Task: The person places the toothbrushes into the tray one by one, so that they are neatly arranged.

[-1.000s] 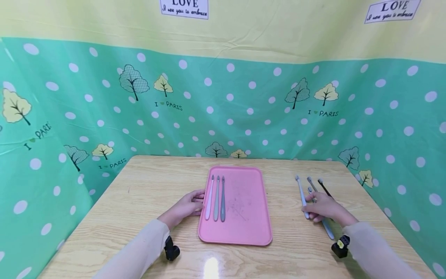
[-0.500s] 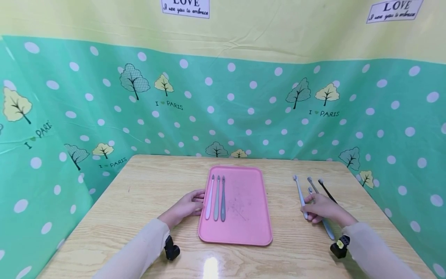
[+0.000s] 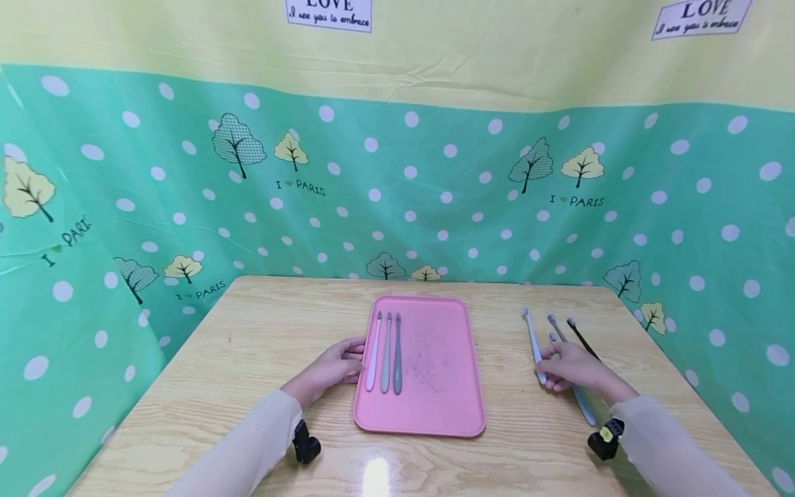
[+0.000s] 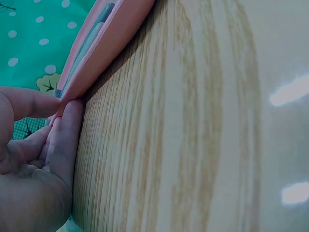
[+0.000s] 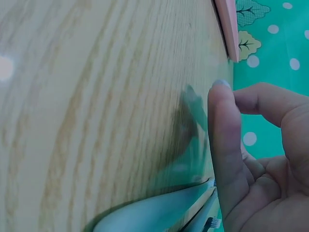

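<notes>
Now my right hand [image 3: 571,367] pinches the pale toothbrush [image 3: 532,338] low, right of the pink tray [image 3: 435,421] my left hand [image 3: 337,364] grips; a loose pinch might swivel it into neighbouring brushes [image 3: 584,339].

A printed fabric curtain in yellow and green [image 3: 410,190] is hung behind a pale table with wood grain [image 3: 279,304].
The upper part of the curtain is coloured in light yellow, with some soft creases, and on it two white text panels with thin violet borders [image 3: 329,16] are printed; on the left one, the word LOVE is cut by the top of the head view. The lower part is covered with pale round dots [image 3: 410,172], among which grey-green checked trees [image 3: 239,141] and smaller yellow trees [image 3: 290,148] are printed, with black "I PARIS" lettering [image 3: 308,188] placed near several of them. On the nearest part of the table, a bright white reflection [image 3: 375,476] is seen.
</notes>
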`<control>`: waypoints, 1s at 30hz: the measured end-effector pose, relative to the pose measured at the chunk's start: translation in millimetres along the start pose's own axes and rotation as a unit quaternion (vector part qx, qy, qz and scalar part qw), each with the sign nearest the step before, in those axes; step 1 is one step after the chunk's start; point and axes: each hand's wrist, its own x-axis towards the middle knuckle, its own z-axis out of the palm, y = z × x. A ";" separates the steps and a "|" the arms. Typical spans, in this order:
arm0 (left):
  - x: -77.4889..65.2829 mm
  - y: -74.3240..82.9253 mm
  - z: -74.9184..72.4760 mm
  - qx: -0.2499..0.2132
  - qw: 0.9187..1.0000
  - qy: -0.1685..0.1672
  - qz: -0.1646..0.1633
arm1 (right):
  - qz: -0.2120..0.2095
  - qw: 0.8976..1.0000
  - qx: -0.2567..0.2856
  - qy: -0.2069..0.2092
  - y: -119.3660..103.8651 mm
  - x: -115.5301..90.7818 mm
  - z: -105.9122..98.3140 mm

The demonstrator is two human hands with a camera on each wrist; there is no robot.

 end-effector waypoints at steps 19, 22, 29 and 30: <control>1.0 -1.9 -0.1 -0.004 1.000 0.002 0.000 | -0.036 0.998 0.039 -0.043 -19.2 -2.7 12.2; 0.7 -2.2 -0.1 0.000 1.000 0.002 0.000 | -0.034 0.997 0.047 -0.046 -22.4 -1.7 16.2; 1.0 -1.5 0.0 -0.005 1.000 0.004 -0.002 | -0.048 0.996 0.049 -0.057 -28.9 0.3 26.4; 0.9 -1.4 0.0 -0.004 1.000 0.004 -0.001 | -0.051 0.996 0.052 -0.061 -29.8 0.5 27.8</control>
